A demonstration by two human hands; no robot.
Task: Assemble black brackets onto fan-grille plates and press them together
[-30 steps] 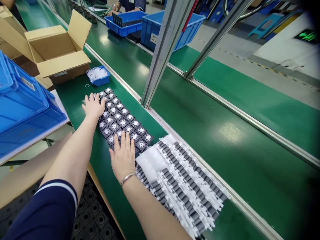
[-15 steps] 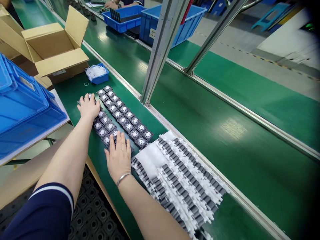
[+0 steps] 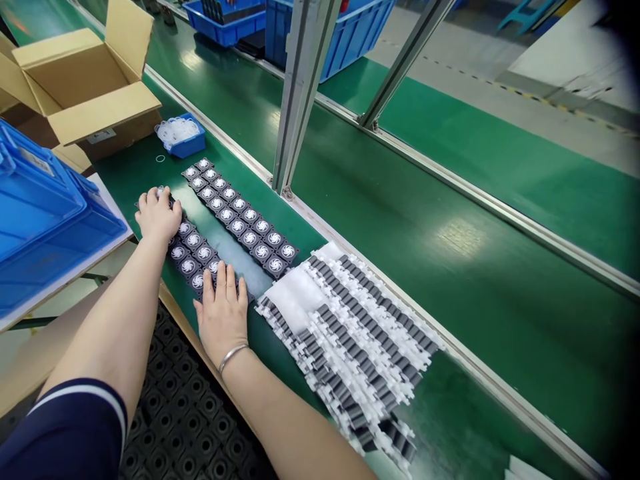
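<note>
Black squares with white swirls form a block at left on the green counter. The left hand drapes over its far end, grip too hidden to tell; the right hand rests on its near end, grip released. A matching block sits right; nearer right, grey-and-white strips; farther, a blue tray.

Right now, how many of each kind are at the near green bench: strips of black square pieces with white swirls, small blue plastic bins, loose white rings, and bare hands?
Far strip, near strip: 2
Blue bin: 1
Loose ring: 1
Left hand, right hand: 2
Total: 6
</note>
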